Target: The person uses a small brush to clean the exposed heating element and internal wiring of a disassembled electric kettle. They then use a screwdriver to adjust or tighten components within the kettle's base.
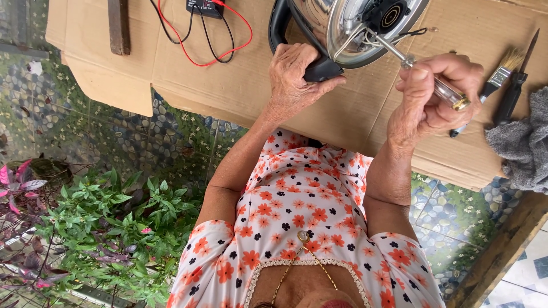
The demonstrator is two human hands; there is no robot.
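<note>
In the head view, the left hand (294, 77) wraps its fingers (319, 63) closed around the black handle (278, 23) of a shiny metal kettle (334, 25), which lies turned over on the cardboard-covered desk (240, 80) so that its underside faces up. In the round base recess sits one black socket part (387, 15) with thin wires around it. The right hand (435, 97) is closed on one screwdriver (439, 86) with a clear, brass-capped handle; its metal shaft runs up and left to the kettle's base, the tip touching near the socket.

Just right of that hand lie one paintbrush (498, 77) and one dark-handled tool (516, 85), side by side, and beside them a grey cloth (522, 142) hangs over the desk edge. At the top edge sits one black meter (204, 7) with two leads, one red lead (200, 54) and one black lead (220, 40), looping over the cardboard. A wooden bar (119, 25) lies at the upper left. Green plants (103, 228) grow below the desk.
</note>
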